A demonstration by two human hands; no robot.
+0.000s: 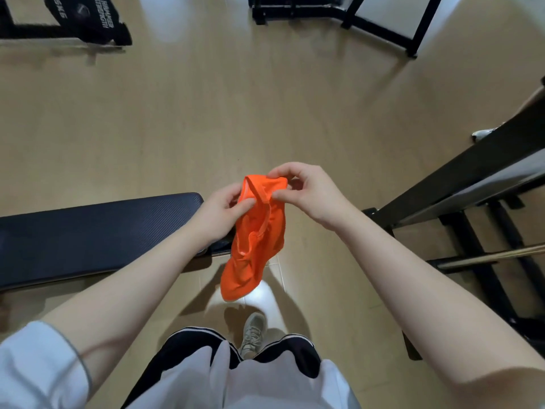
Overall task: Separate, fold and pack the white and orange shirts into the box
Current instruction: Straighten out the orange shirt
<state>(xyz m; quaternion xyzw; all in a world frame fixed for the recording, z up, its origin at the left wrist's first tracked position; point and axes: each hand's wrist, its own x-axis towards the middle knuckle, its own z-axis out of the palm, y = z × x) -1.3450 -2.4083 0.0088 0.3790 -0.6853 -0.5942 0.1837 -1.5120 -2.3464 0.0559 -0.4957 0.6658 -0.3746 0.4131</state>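
We open out the orange shirt (253, 240) before folding.
Left hand (219, 212) and right hand (306, 191) pinch its collar at twelve o'clock; next we find the shoulders.

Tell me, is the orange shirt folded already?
No. The orange shirt hangs bunched in the air, pinched by left hand and right hand.

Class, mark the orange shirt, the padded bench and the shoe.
orange shirt (259, 231), head view, bunched middle of the cloth
padded bench (97, 237), head view, dark top pad
shoe (253, 333), head view, laces
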